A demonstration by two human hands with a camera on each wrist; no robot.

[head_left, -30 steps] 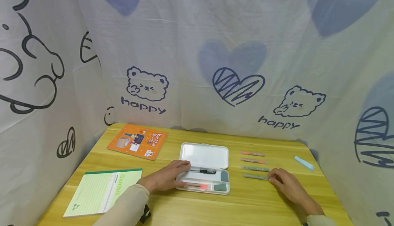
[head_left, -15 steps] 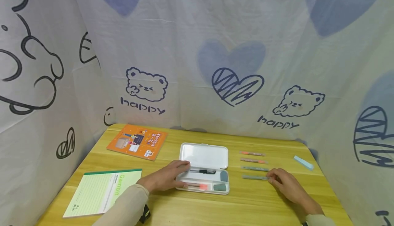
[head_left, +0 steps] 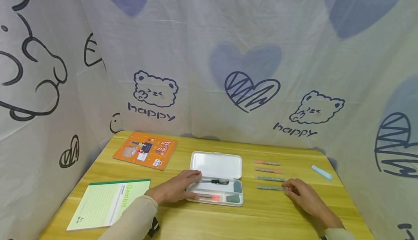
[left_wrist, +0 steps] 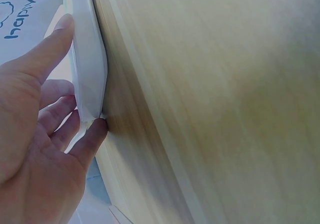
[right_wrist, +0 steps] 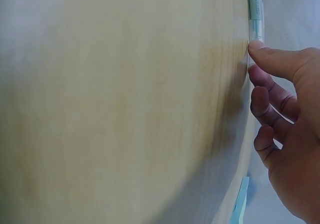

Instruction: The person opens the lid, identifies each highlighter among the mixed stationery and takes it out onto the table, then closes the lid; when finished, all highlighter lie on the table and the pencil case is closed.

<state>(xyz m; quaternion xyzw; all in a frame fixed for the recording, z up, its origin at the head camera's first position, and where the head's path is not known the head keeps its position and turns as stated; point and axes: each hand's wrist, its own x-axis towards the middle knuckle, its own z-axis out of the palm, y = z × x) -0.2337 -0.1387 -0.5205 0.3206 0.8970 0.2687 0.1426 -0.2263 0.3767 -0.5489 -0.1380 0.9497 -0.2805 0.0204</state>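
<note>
A white pencil case lies with its lid raised at the middle of the table. Inside are a black pen, a pink-tipped highlighter and two grey-green pieces. My left hand grips the case's left end, thumb along its front side; the left wrist view shows the fingers around that end. My right hand pinches the right end of a green highlighter lying on the table, and the right wrist view shows thumb and forefinger at its clear cap. Another green highlighter lies just behind it.
Two pink-tipped highlighters lie farther back in the same row. A light blue strip is at the right. On the left are an orange booklet and a green notebook. A patterned cloth hangs behind the table.
</note>
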